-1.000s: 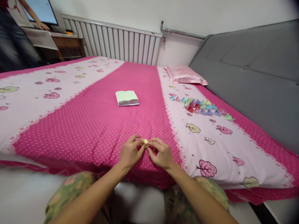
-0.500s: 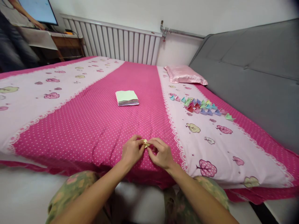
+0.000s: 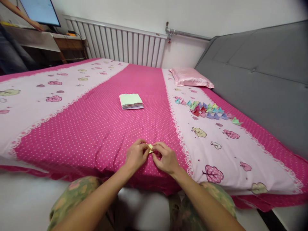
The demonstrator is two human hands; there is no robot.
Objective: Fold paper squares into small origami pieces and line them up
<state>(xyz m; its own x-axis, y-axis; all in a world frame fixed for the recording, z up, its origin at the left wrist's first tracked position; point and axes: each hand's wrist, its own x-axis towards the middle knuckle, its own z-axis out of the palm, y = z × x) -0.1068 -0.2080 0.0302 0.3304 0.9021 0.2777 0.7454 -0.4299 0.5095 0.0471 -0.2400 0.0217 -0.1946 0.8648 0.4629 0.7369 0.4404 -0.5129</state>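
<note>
- Your left hand and right hand meet fingertip to fingertip, both pinched on a small folded yellow paper between them.
- That paper sits just above the bed, close to its near edge, on the dotted pink middle stripe; one pale tip points left and up, but its long axis is too hidden by your fingers to tell.
- Since a second ago, your hands have kept the same place; the paper now shows a sharper point.
- Farther up the stripe lies a paper stack.
- Toward the right edge, folded paper pieces cluster, below a pink pillow.
</note>
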